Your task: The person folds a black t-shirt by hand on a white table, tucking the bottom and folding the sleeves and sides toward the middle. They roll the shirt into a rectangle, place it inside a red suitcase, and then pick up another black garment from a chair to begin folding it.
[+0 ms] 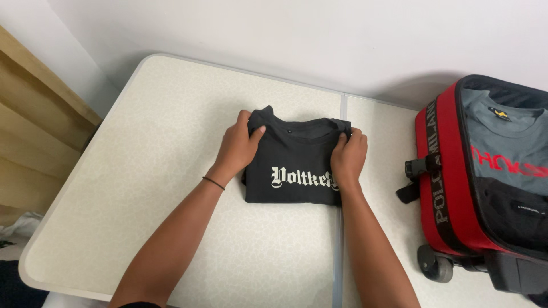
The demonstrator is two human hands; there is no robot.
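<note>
From the head view, a folded black t-shirt [294, 165] was seen lying on the pale tabletop [142, 171]. Its left edge was gripped by the left hand [240, 145], its right edge by the right hand [348, 157]. An open red suitcase [485, 171] lay alongside.

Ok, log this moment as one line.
left hand: grips folded black shirt | right hand: grips shirt's other side | shirt: flat on table | red suitcase: open, right

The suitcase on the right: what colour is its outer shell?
Red, with black trim and wheels; the suitcase shows best in the head view.
</note>
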